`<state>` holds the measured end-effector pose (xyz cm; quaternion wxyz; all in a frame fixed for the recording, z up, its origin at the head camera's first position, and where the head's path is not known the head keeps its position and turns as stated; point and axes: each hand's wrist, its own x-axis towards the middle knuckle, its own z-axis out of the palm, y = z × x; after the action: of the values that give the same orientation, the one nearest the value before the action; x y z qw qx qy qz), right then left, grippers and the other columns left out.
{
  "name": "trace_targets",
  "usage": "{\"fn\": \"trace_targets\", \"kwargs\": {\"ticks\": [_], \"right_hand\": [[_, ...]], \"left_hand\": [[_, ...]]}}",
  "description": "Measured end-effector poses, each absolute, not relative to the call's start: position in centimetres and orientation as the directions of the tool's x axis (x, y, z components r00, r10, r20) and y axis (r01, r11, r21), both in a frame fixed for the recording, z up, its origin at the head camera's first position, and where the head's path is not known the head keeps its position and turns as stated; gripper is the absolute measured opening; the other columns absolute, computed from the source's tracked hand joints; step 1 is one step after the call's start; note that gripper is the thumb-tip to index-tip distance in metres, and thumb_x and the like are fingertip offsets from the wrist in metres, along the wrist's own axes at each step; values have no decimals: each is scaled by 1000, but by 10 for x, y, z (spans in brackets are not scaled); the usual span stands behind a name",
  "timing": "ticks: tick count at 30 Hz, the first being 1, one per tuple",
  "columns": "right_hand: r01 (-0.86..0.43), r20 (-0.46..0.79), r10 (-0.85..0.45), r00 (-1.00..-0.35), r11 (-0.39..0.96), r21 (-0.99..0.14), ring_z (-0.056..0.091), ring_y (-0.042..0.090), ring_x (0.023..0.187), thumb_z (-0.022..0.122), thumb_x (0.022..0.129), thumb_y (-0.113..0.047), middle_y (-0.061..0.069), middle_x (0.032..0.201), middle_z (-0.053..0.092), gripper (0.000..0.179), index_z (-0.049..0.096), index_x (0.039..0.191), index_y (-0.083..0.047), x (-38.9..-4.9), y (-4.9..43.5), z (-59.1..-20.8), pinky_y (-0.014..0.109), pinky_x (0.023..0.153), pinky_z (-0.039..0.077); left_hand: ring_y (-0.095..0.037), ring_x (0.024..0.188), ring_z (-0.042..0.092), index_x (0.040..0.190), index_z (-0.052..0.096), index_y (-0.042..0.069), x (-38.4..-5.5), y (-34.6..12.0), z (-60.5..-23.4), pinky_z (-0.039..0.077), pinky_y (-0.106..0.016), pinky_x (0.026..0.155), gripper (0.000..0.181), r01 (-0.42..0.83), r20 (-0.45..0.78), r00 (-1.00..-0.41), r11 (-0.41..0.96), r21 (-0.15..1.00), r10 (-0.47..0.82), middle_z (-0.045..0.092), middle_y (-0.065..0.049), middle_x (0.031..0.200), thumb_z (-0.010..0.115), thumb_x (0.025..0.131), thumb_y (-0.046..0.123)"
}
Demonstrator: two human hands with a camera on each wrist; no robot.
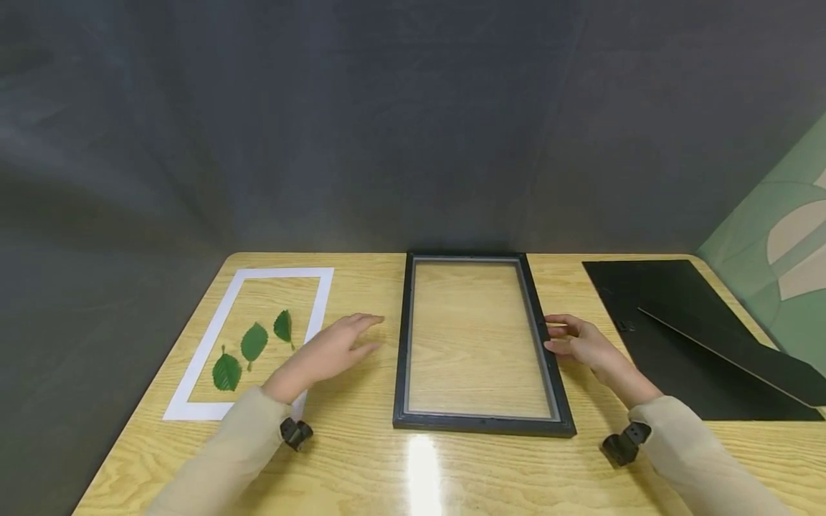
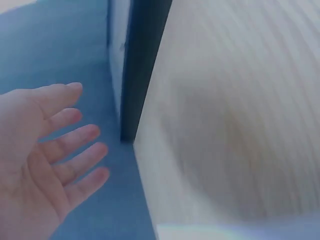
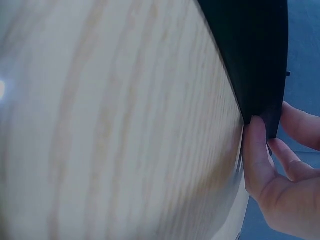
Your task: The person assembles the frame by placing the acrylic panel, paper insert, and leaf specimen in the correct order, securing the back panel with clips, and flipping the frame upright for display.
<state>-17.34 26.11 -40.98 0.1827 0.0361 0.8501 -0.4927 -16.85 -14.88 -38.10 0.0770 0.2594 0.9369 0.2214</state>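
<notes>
One dark sheet [image 1: 413, 129] rises beyond both the left hand [image 1: 329, 350] and the right hand [image 1: 581, 342]; one light wooden table [image 1: 490, 473] spreads beneath them, a bright streak of reflected light falling between the wrists; one black backing board [image 1: 652, 287] lies to the right of the right hand, its narrow flap [image 1: 742, 355] slanting up off it; one black frame [image 1: 484, 424] lies flat between the two hands, wood grain showing through its middle; one white border [image 1: 284, 272] lies to the left of the left hand, its near right part hidden by that forearm; the left hand is free, its fingers spread and pointing at the frame's left rail, near but apart from it; the right hand grips the outer edge of the frame's right rail with thumb and fingertips; two small black cameras sit at the wrists, a left camera [image 1: 296, 433] and a right camera [image 1: 624, 444]; three green leaves [image 1: 254, 342] lie in a slanting row inside the white border, left of the left hand.
</notes>
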Motion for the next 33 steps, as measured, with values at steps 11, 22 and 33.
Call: {"fn": "trace_targets", "kwargs": {"ticks": [11, 22, 33], "right_hand": [[250, -355, -110, -928, 522, -815, 57, 5, 90, 57, 94, -6, 33, 135, 39, 63, 25, 145, 8, -174, 261, -408, 24, 79, 56], [266, -367, -108, -924, 508, -819, 57, 4, 91, 58, 94, -7, 33, 136, 38, 63, 25, 146, 7, -174, 262, -409, 23, 80, 56], [273, -370, -107, -923, 495, -825, 58, 3, 90, 58, 94, -7, 33, 137, 38, 63, 25, 146, 7, -175, 261, -411, 27, 82, 57]], "left_hand": [[-35, 106, 63, 139, 45, 2, -166, -237, -359, 56, -40, 79, 45, 207, -90, -943, 776, 596, 321, 60, -22, 126, 54, 97, 16], [-46, 109, 58, 139, 41, -6, -161, -318, -361, 53, -50, 82, 47, 92, -95, -980, 818, 567, 176, 56, -30, 126, 53, 98, 13], [-51, 112, 54, 137, 38, -14, -150, -370, -382, 54, -49, 81, 51, -45, -141, -989, 839, 542, 39, 52, -37, 125, 55, 94, 9]]}}
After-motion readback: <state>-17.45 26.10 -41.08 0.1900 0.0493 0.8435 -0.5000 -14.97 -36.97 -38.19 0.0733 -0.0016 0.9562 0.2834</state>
